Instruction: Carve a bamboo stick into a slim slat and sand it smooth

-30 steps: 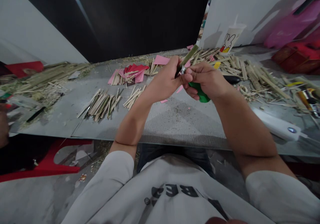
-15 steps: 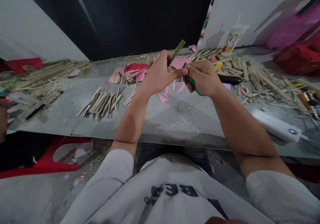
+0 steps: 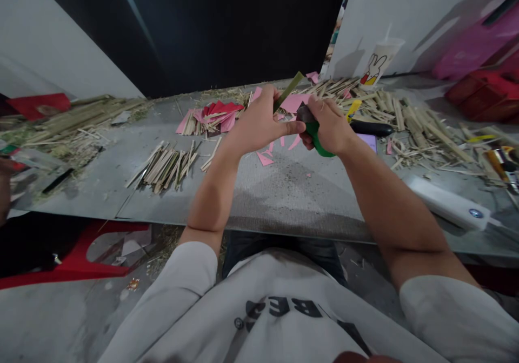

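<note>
My left hand (image 3: pixel 259 121) is closed on a flat green bamboo strip (image 3: pixel 290 89), whose free end points up and to the right. Its thumb reaches toward my right hand (image 3: pixel 333 126). The right fingers are wrapped round a green-handled tool (image 3: pixel 322 146) with a dark, blade-like head; its exact kind is partly hidden by the hand. The head lies close to the left thumb. Beneath and behind the hands are pink paper pieces (image 3: pixel 295 102), with narrow pink scraps (image 3: pixel 265 159) on the grey table (image 3: pixel 300 195).
Thin bamboo sticks (image 3: pixel 166 168) lie in a bundle at the left, with red and pink paper (image 3: pixel 219 112) behind. Split bamboo (image 3: pixel 421 122), a black-handled tool (image 3: pixel 373 128) and a rabbit-print cup (image 3: pixel 379 63) stand right. A white power bank (image 3: pixel 450 203) lies near the front edge.
My right hand has drawn slightly away from the left thumb and opened its grip a little, so more of the tool's dark head shows. The strip's tip has dipped slightly.
</note>
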A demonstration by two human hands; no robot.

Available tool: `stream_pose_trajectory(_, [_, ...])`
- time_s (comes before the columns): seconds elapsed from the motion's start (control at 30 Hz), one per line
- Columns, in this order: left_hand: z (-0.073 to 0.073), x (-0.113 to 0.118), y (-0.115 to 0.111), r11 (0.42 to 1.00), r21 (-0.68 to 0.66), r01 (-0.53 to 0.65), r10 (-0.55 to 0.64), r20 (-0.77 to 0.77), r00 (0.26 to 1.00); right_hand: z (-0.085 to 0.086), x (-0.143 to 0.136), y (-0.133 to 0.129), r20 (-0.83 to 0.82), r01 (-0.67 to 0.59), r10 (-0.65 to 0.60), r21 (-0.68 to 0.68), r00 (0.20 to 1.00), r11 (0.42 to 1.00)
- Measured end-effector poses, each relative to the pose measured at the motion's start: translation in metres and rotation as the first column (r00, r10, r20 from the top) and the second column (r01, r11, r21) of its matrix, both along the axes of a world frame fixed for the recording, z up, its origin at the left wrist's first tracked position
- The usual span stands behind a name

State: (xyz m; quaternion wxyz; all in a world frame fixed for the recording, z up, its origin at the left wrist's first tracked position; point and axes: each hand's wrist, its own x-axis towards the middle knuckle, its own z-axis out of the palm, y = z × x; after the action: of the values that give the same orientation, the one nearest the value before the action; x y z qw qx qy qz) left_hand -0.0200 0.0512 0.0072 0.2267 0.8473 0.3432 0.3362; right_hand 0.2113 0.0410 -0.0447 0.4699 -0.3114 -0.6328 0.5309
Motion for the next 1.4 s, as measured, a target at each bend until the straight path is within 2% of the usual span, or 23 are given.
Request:
stream_pose_trajectory(0.07, [0.001,0.004,-0.003,1.0,-0.031,-0.001,0.001,-0.007,1.0,0.008,-0.002,-0.009,0.035,0.058,-0.061,0.081,0.997,0.995])
stream_pose_trajectory(0.2, [0.002,0.01,-0.007,0.998,-0.049,0.03,-0.032,-0.031,0.999,0.028,-0.006,-0.029,0.137,-0.143,0.134,0.058,0.981,0.988])
stream_pose_trajectory(0.3, [0.001,0.012,-0.01,0.997,-0.05,0.061,-0.063,-0.05,0.997,0.036,-0.007,-0.035,0.126,-0.193,0.188,0.031,0.974,0.981])
stream_pose_trajectory(0.43, [-0.001,0.014,-0.013,0.996,-0.017,0.091,-0.092,-0.078,0.993,0.033,-0.007,-0.033,0.108,-0.22,0.215,0.033,0.971,0.975])
stream_pose_trajectory(0.57, [-0.002,0.016,-0.014,0.997,0.015,0.074,-0.072,-0.093,0.993,0.029,-0.008,-0.03,0.049,-0.252,0.249,0.067,0.967,0.966])
stream_pose_trajectory(0.7, [-0.003,0.016,-0.013,0.997,0.038,0.07,-0.065,-0.107,0.992,0.031,-0.009,-0.032,0.035,-0.253,0.251,0.059,0.967,0.966])
stream_pose_trajectory(0.9, [-0.004,0.019,-0.013,0.991,0.056,0.121,-0.117,-0.069,0.991,0.033,-0.006,-0.031,0.003,-0.254,0.254,0.092,0.967,0.963])
stream_pose_trajectory(1.17, [-0.006,0.021,-0.011,0.994,0.074,0.084,-0.082,-0.036,0.996,0.036,-0.007,-0.037,0.003,-0.105,0.105,0.082,0.994,0.991])
stream_pose_trajectory(1.4, [0.001,0.019,-0.019,0.996,0.043,0.073,-0.071,-0.055,0.996,0.034,-0.01,-0.037,0.021,-0.183,0.182,0.051,0.983,0.982])
